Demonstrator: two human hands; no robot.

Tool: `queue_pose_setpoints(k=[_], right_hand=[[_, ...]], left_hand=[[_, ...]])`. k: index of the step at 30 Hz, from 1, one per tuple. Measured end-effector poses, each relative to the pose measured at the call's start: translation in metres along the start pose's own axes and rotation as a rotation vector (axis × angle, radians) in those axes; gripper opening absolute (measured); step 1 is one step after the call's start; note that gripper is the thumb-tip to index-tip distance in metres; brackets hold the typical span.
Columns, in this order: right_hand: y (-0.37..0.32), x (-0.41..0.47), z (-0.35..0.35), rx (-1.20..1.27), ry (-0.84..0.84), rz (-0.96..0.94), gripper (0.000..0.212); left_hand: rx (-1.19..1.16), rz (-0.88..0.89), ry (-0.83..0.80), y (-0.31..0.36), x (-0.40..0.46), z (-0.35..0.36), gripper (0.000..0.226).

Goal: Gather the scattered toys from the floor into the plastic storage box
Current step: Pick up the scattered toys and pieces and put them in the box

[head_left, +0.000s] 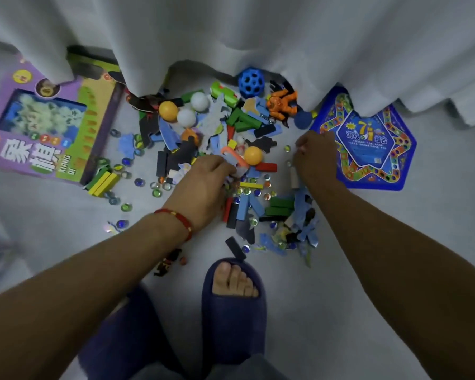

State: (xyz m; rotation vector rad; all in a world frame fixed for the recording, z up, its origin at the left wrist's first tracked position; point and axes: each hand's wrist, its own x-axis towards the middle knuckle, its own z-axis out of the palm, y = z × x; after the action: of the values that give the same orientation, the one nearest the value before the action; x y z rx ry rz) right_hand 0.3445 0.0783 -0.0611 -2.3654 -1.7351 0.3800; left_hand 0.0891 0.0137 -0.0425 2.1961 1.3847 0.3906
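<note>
Reaching into scattered plastic toys (231,149) on pale floor (340,270): left hand (203,182) curled among them, grasp unclear; right hand (317,157) pinching something small.

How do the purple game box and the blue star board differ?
The purple game box is a rectangular carton lying left of the toy pile; the blue star board is a flat, star-shaped sheet on the right. The box shows a window panel and large white characters; the board shows a track of coloured spots around a central label. Both lie on the floor, their far ends under the white curtain.

Dim, bluish light; soft focus, edges warped.
</note>
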Motion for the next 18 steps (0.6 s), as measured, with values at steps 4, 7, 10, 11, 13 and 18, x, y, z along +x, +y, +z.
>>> queue_pose_setpoints(k=[4,7,10,11,13,18], right_hand=[[-0.034,-0.024,-0.006,0.566,-0.024,0.121,0.022],[-0.05,-0.035,-0.01,1.232,-0.204,0.523,0.023],[-0.054,-0.036,-0.015,1.725,-0.364,0.774,0.027],[-0.056,-0.033,-0.015,1.694,-0.345,0.748,0.024],[-0.058,-0.026,-0.013,1.182,-0.267,0.443,0.021],[-0.058,-0.015,0.005,0.147,-0.315,-0.229,0.037]], left_hand=[[0.213,0.079,-0.154,-0.001,0.046,0.001,0.059],[0.306,0.088,-0.145,-0.001,0.066,0.007,0.053],[0.376,0.041,-0.178,-0.001,0.074,0.012,0.051],[0.389,0.037,-0.175,-0.001,0.076,0.013,0.05],[0.418,0.043,-0.179,-0.001,0.076,0.015,0.048],[0.524,0.038,-0.207,-0.001,0.071,0.009,0.043]])
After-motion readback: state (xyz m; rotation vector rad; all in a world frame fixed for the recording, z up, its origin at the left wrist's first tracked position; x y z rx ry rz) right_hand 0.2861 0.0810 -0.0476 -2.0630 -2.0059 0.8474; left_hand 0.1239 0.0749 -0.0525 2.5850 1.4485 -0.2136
